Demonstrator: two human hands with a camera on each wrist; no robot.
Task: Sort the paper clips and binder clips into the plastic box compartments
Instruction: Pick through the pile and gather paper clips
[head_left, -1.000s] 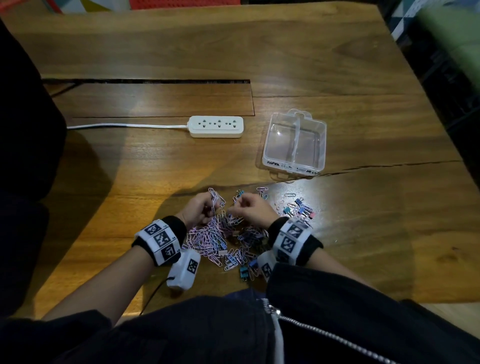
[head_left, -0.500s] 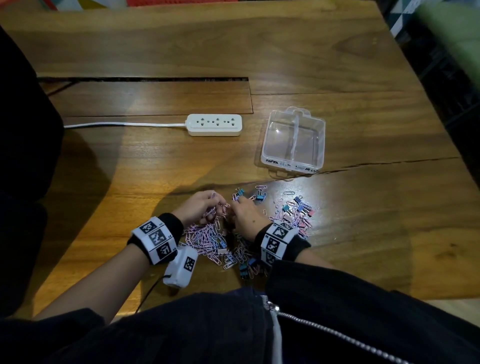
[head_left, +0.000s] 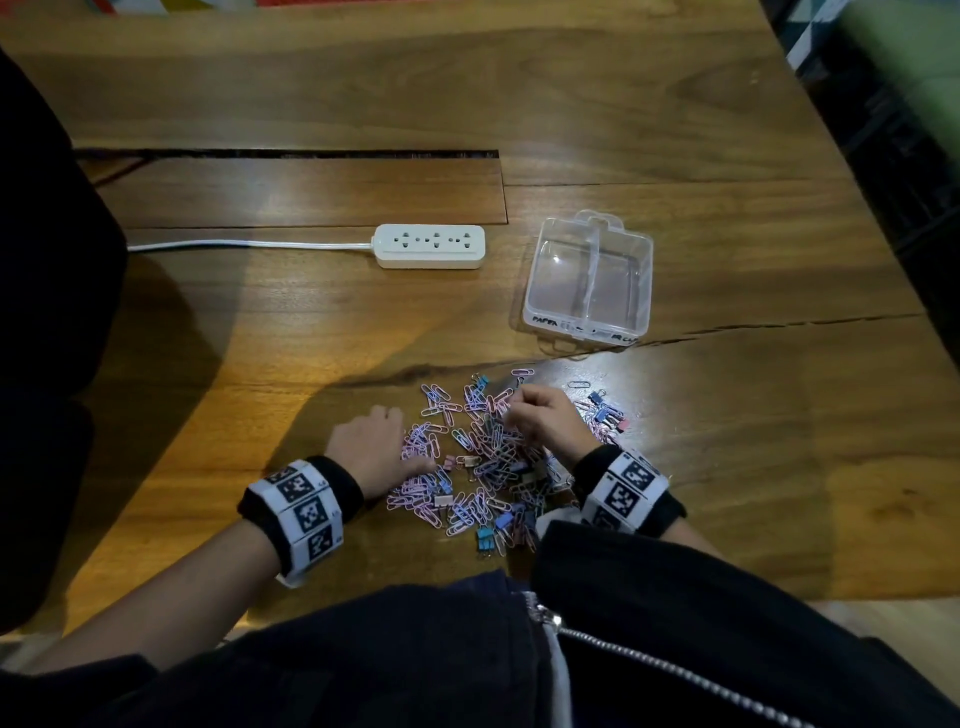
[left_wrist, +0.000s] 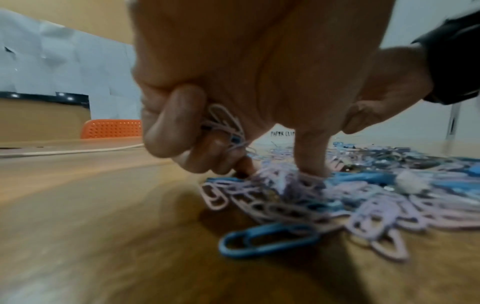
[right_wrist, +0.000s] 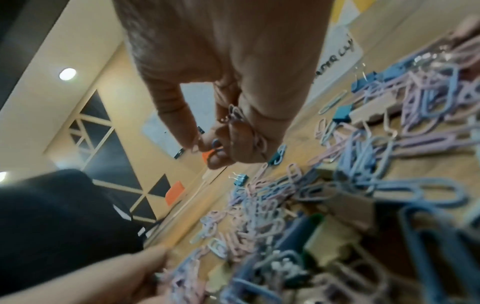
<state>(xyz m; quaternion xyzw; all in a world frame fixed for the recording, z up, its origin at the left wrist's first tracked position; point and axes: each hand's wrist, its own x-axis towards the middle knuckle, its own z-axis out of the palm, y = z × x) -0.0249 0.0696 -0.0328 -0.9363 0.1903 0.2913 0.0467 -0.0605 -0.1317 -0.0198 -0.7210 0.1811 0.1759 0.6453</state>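
A heap of pastel paper clips (head_left: 483, 457) mixed with small binder clips (head_left: 485, 535) lies on the wooden table in front of me. My left hand (head_left: 371, 441) sits at the heap's left edge; in the left wrist view its curled fingers (left_wrist: 168, 131) hold a bunch of paper clips (left_wrist: 226, 125) while one finger presses the pile. My right hand (head_left: 540, 415) hovers over the heap's far right, fingers (right_wrist: 221, 148) curled round several paper clips (right_wrist: 239, 117). The clear plastic box (head_left: 589, 280) with two compartments stands beyond, and I see nothing in it.
A white power strip (head_left: 430, 245) with its cord lies left of the box. A smaller cluster of binder clips (head_left: 605, 413) sits right of my right hand. A slot (head_left: 285, 154) runs across the table farther back. A dark shape (head_left: 47, 312) looms at left.
My hands have drawn apart: the left moved left to the heap's edge, the right moved right and away from me. Both still hold paper clips.
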